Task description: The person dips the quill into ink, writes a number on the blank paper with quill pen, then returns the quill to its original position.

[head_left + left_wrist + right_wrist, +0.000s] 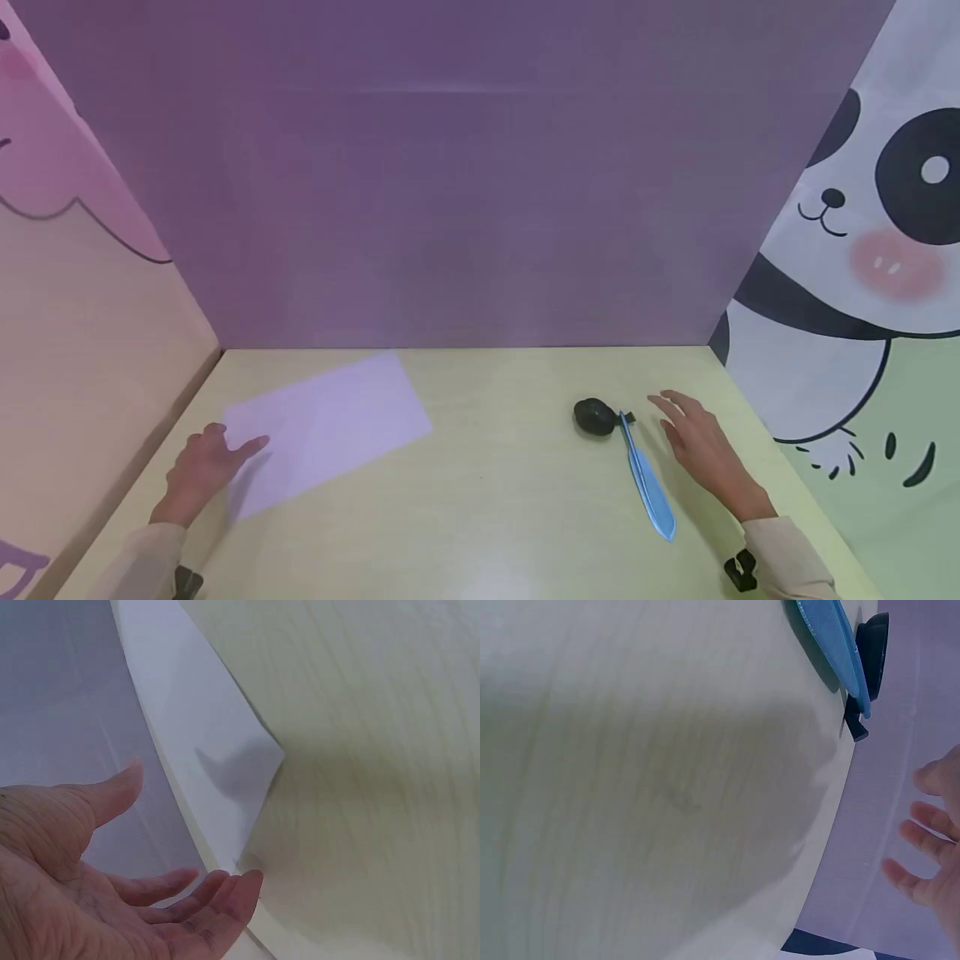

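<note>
On table point(495, 500), left side: paper point(330, 425) lay flat, angled. Left hand point(202, 468) open, fingers relaxed, fingertips at paper's near corner, holding nothing. Right side: blue feather pen point(645, 479) lay with tip by black inkpot point(594, 415). Right hand point(701, 450) open, fingers spread, just beside pen, apparently not touching, empty.

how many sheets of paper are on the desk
1. A single white sheet of paper lies flat on the left part of the desk, its near corner by the left hand. Nothing shows a second sheet under it, though one lying exactly beneath would be hidden.
</note>
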The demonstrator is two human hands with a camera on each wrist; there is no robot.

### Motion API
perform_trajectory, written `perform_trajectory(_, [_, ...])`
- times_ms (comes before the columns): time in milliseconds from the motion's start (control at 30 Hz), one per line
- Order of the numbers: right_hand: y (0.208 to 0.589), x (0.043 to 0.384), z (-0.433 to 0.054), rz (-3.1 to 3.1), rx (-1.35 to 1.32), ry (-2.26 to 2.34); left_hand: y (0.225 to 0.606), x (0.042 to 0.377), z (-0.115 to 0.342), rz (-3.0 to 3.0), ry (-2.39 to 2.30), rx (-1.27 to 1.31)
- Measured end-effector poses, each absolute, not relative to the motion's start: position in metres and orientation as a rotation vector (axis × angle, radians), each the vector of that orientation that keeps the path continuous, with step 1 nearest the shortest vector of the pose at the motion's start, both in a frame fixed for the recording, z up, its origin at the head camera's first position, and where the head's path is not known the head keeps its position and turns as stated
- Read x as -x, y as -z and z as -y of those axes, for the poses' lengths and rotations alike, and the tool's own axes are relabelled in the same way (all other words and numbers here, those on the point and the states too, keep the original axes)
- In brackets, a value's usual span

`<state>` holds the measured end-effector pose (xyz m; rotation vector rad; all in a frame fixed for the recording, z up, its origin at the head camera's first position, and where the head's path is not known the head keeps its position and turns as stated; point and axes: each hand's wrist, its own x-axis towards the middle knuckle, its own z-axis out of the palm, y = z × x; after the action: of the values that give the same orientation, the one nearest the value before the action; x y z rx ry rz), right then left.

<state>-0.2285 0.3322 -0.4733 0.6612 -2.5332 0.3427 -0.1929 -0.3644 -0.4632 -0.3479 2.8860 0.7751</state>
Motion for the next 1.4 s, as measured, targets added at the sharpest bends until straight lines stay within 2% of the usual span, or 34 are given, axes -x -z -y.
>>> perform_trajectory(367, [0.476, 0.22, -0.329, 2.728, -0.664, -0.452, 0.465, 0.194, 0.365, -2.898, -0.698, 0.352])
perform_trajectory(833, [0.481, 0.214, -0.324, 2.689, -0.74, -0.431, 0.471, 0.196, 0.361, -2.886, -0.559, 0.433])
perform_trajectory(1200, [0.485, 0.211, -0.325, 2.716, -0.748, -0.469, 0.467, 0.199, 0.364, -2.849, -0.663, 0.33])
perform_trajectory(1400, [0.488, 0.209, -0.323, 2.756, -0.755, -0.465, 0.466, 0.199, 0.365, -2.8, -0.689, 0.389])
